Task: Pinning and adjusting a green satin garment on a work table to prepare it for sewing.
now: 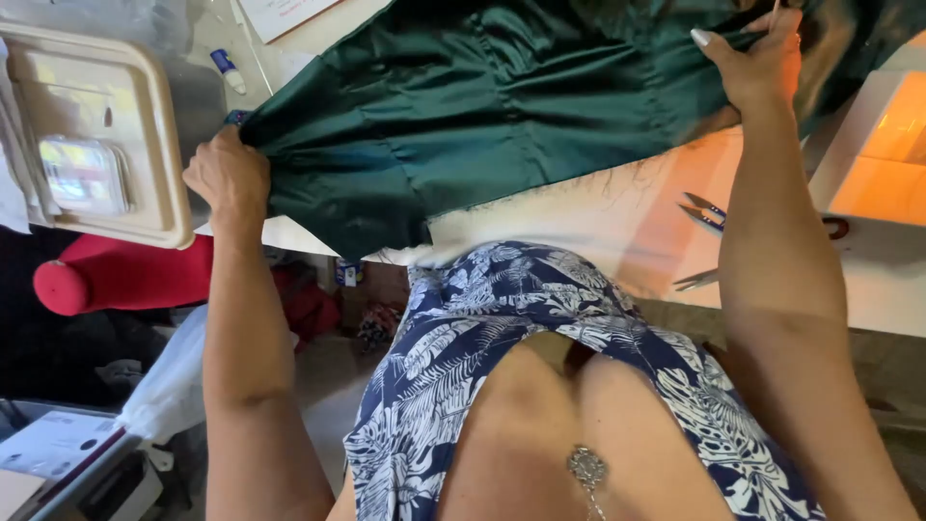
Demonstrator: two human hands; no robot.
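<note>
Nearest the camera, at six o'clock, is the person's blue-and-white leaf-print dress (502, 318), with both bare forearms rising from it toward the table (598, 207).

The left hand (229, 172), at nine o'clock, is closed in a fist on one corner of the green cloth (463, 106), bunching the satin into tight folds at the table's edge. The right hand (757, 63), at one o'clock, is clamped on the cloth's far edge, thumb over the top and fingers tucked behind the fabric. The two hands are well apart, and the cloth is stretched between them.

The cloth lies over the white table, filling the middle from ten to one o'clock; it is dark, shiny and seamed, with a frayed lower edge that hangs just past the table's near side at about seven o'clock.

At three o'clock, just beside the right forearm, a pair of small snips (704, 210) lies on the table, clear of the cloth. A second metal tool (696, 281) shows below it, too little in view to tell its kind.

Beyond the left hand, at ten o'clock, a beige sewing machine (96, 135) stands beside the cloth. Under it, at eight o'clock, is a red padded form (116, 275). Farther, at eleven o'clock, a small white tube with a blue cap (228, 69) lies on the table, near a sheet of paper (280, 14) at twelve.
</note>
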